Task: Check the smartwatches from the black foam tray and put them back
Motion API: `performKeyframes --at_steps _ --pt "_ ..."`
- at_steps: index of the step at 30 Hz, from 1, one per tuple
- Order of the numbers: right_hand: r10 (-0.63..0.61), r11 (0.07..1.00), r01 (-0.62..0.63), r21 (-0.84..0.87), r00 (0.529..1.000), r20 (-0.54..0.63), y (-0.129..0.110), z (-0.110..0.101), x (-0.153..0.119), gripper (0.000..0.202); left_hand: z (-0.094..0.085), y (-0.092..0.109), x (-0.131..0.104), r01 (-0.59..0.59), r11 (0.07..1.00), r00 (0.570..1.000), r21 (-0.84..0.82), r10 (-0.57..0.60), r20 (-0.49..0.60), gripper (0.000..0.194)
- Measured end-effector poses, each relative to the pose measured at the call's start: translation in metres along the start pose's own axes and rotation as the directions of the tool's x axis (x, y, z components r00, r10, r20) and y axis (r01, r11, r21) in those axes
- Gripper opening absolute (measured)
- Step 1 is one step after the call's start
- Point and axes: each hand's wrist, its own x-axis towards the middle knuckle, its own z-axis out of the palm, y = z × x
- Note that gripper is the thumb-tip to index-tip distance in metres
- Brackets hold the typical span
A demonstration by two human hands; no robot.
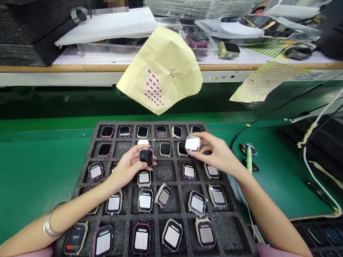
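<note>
A black foam tray (169,172) with a grid of pockets lies on the green belt, holding several smartwatch bodies. Those in the near rows show lit white screens, those in the far rows are dark. My left hand (129,164) holds a dark-screened watch body with a purple rim (146,157) above the tray's middle. My right hand (214,152) pinches a white watch body (192,143) by its edges just to the right of it, over the second row. A silver bangle (49,223) sits on my left wrist.
A yellow sheet with red arrow stickers (160,71) hangs from the bench edge behind the tray. Another sticker sheet (263,81) lies at right. White and black cables (312,132) run down the right side. A second tray (333,234) sits at bottom right. A person sits beyond the bench.
</note>
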Motion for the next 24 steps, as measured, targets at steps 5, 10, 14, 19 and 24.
performKeyframes --at_steps 5,10,14,19,24 --pt "-0.103 0.888 0.139 -0.438 0.989 0.105 0.031 -0.031 0.003 0.043 0.001 0.000 0.001 0.013 1.000 0.999 -0.015 -0.014 -0.035 0.044" --pt "-0.078 0.756 0.219 -0.618 0.966 0.247 0.029 -0.042 0.006 0.042 0.002 0.001 0.000 0.023 1.000 0.999 0.002 -0.023 -0.037 0.045" --pt "-0.042 0.717 0.246 -0.652 0.949 0.311 0.023 -0.039 0.009 0.054 0.002 0.001 -0.001 0.029 1.000 0.999 0.002 -0.029 -0.037 0.046" --pt "-0.093 0.691 0.229 -0.685 0.969 0.231 0.022 -0.033 0.005 0.041 0.001 -0.001 -0.002 0.033 0.999 0.999 0.002 -0.033 -0.023 0.046" --pt "-0.025 0.597 0.219 -0.772 0.967 0.255 0.018 -0.048 0.000 0.044 0.002 -0.002 -0.001 0.025 1.000 0.999 0.000 -0.025 -0.028 0.049"
